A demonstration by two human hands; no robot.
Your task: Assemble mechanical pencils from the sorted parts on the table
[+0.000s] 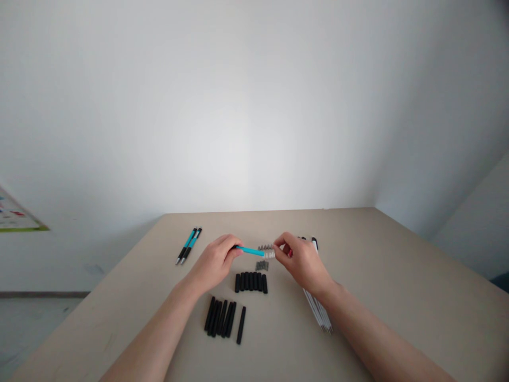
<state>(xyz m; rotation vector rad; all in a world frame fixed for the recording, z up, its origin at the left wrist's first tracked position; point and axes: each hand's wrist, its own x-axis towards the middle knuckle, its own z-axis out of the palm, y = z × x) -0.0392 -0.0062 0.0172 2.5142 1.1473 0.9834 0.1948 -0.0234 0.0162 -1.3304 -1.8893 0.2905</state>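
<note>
Your left hand [218, 260] is pinching the black end of a slim turquoise plastic barrel [252, 251] between thumb and fingers, knuckles up; the barrel is lying nearly level, pointing toward your right hand [298, 254]. That hand is curling inward, its thumb and forefinger drawn close together, but you cannot tell what they are gripping.

At the left edge, a green-edged wall poster [18, 216] is being cut off. Your left fingers are hiding part of the barrel's black end. Translucent plastic pieces [270, 255] are showing between barrel and right fingertips, held or lying unclear. A small red bit [290, 253] is peeking from your right fingers, and your right hand and wrist are covering part of the slim white rods [318, 313].

On the beige table [131, 297], two turquoise-and-black pens [189, 246] are lying leftmost, then long black tubes [220, 318], short black tubes [251, 282], thin grey metal springs [262, 266] and silvery cone tips [265, 247], these last sitting just behind the barrel's far end.
</note>
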